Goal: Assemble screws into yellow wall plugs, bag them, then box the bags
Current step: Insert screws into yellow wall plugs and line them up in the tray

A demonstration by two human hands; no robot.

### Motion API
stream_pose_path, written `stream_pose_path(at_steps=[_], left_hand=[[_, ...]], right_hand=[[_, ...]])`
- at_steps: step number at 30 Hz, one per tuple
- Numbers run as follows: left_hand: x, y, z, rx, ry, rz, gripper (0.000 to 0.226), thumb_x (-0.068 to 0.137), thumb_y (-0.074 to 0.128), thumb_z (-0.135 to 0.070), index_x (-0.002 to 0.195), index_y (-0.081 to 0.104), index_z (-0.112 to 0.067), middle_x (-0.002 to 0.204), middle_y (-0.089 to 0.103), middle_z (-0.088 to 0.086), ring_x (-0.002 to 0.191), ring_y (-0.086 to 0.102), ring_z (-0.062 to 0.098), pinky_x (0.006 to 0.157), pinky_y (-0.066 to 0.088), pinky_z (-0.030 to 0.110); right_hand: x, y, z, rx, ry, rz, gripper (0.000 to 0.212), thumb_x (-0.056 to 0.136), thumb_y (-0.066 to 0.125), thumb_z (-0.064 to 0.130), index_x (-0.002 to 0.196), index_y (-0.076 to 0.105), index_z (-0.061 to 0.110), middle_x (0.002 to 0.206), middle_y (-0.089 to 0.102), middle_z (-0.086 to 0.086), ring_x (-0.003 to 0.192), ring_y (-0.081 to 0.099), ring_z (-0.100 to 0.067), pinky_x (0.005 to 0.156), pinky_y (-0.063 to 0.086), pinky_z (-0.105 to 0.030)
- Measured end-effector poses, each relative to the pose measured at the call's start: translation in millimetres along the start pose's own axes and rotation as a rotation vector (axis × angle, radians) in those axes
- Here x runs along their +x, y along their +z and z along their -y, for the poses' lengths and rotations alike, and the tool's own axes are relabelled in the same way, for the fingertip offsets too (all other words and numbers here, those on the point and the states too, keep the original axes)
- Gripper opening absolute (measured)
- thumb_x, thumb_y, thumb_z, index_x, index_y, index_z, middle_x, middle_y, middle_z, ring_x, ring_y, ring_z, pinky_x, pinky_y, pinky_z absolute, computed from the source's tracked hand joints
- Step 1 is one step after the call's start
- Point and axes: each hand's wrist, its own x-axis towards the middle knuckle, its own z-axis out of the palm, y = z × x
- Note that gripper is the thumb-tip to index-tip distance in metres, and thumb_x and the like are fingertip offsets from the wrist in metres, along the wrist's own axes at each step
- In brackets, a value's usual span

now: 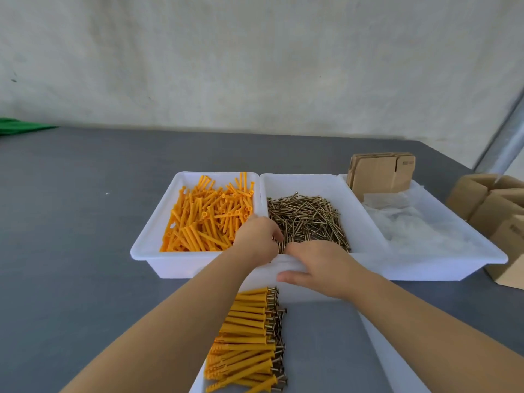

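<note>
Loose yellow wall plugs [208, 215] fill the left tray [147, 239]. The left hand [256, 239] curls into the screws [307, 219] in the middle tray; the right hand [317, 269] reaches there too, grip unclear. Assembled plugs [248, 340] lie nearest; bagging and boxing remain, judging by bags [408, 222] and flat boxes [381, 173] rightward.

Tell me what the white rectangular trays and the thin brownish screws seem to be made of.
White rectangular trays: probably plastic, smooth and slightly translucent, with moulded rounded rims. Thin brownish screws: likely metal with a brass-coloured or yellow-plated finish, judging by their dull golden glint; the exact plating cannot be told.
</note>
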Motion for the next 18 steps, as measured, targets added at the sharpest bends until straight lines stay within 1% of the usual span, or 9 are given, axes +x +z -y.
stream_pose_path(at_steps=[3, 5, 6, 8, 9, 12, 15, 17, 18], left_hand=[[3.0, 2.7, -4.6, -0.007, 0.024, 0.001, 0.031, 0.093, 0.054, -0.011, 0.107, 0.075, -0.029, 0.129, 0.053, 0.007, 0.09, 0.051, 0.016, 0.071, 0.047, 0.028], [4.3, 4.6, -5.7, -0.014, 0.031, 0.002, 0.03, 0.094, 0.052, -0.012, 0.107, 0.075, -0.029, 0.128, 0.053, 0.008, 0.085, 0.049, 0.015, 0.068, 0.045, 0.028], [4.1, 5.8, -5.8, -0.016, 0.038, 0.002, 0.03, 0.095, 0.051, -0.013, 0.108, 0.075, -0.028, 0.127, 0.053, 0.009, 0.087, 0.05, 0.016, 0.069, 0.045, 0.029], [2.5, 8.4, -5.1, -0.025, 0.066, -0.009, 0.031, 0.096, 0.049, -0.013, 0.11, 0.074, -0.025, 0.119, 0.059, 0.009, 0.103, 0.053, 0.019, 0.071, 0.044, 0.03], [1.8, 9.3, -4.3, -0.031, 0.079, -0.019, 0.031, 0.096, 0.049, -0.013, 0.11, 0.074, -0.023, 0.115, 0.062, 0.009, 0.109, 0.052, 0.021, 0.072, 0.043, 0.03], [0.0, 11.1, -0.9, -0.052, 0.102, -0.034, 0.029, 0.098, 0.048, -0.016, 0.11, 0.074, -0.019, 0.107, 0.067, 0.008, 0.118, 0.05, 0.022, 0.078, 0.047, 0.032], [-2.0, 12.7, 2.6, -0.052, 0.102, -0.025, 0.028, 0.1, 0.048, -0.021, 0.114, 0.072, -0.02, 0.115, 0.067, 0.009, 0.131, 0.042, 0.022, 0.092, 0.047, 0.037], [-3.2, 14.5, 3.6, -0.028, 0.104, -0.01, 0.029, 0.101, 0.046, -0.025, 0.119, 0.069, -0.022, 0.124, 0.062, 0.01, 0.133, 0.041, 0.024, 0.093, 0.045, 0.037], [-3.9, 15.1, 4.1, -0.014, 0.105, 0.0, 0.03, 0.102, 0.045, -0.026, 0.123, 0.067, -0.023, 0.126, 0.059, 0.01, 0.131, 0.044, 0.026, 0.093, 0.045, 0.037]], right_hand=[[3.0, -0.9, -3.0, -0.052, 0.015, -0.01, 0.048, 0.087, 0.047, 0.076, 0.088, 0.04, 0.028, 0.085, 0.056, 0.008, 0.079, 0.054, -0.015, 0.069, 0.047, -0.039], [4.5, 0.2, -5.2, -0.064, 0.016, -0.021, 0.053, 0.085, 0.045, 0.078, 0.091, 0.046, 0.025, 0.085, 0.058, 0.007, 0.081, 0.057, -0.017, 0.071, 0.048, -0.04], [4.9, 1.4, -6.4, -0.064, 0.016, -0.03, 0.057, 0.084, 0.044, 0.079, 0.096, 0.052, 0.023, 0.087, 0.061, 0.006, 0.083, 0.059, -0.017, 0.072, 0.048, -0.04], [5.3, 4.4, -8.1, -0.066, 0.016, -0.051, 0.065, 0.083, 0.042, 0.081, 0.107, 0.057, 0.022, 0.09, 0.063, 0.006, 0.085, 0.06, -0.017, 0.072, 0.048, -0.039], [5.7, 5.3, -8.6, -0.068, 0.018, -0.06, 0.066, 0.082, 0.041, 0.081, 0.11, 0.057, 0.023, 0.09, 0.064, 0.007, 0.085, 0.061, -0.016, 0.071, 0.049, -0.039], [7.6, 5.6, -9.6, -0.07, 0.03, -0.069, 0.065, 0.082, 0.041, 0.082, 0.11, 0.058, 0.025, 0.09, 0.064, 0.007, 0.085, 0.061, -0.016, 0.07, 0.049, -0.038], [7.0, 7.0, -9.1, -0.074, 0.023, -0.077, 0.065, 0.082, 0.039, 0.083, 0.106, 0.056, 0.025, 0.091, 0.064, 0.008, 0.085, 0.061, -0.015, 0.067, 0.047, -0.036], [5.8, 7.7, -9.2, -0.073, 0.033, -0.091, 0.065, 0.081, 0.039, 0.083, 0.102, 0.056, 0.025, 0.09, 0.063, 0.008, 0.084, 0.06, -0.015, 0.066, 0.047, -0.036], [5.7, 7.7, -8.9, -0.072, 0.046, -0.091, 0.065, 0.08, 0.04, 0.084, 0.101, 0.057, 0.025, 0.089, 0.063, 0.008, 0.083, 0.06, -0.014, 0.067, 0.048, -0.036]])
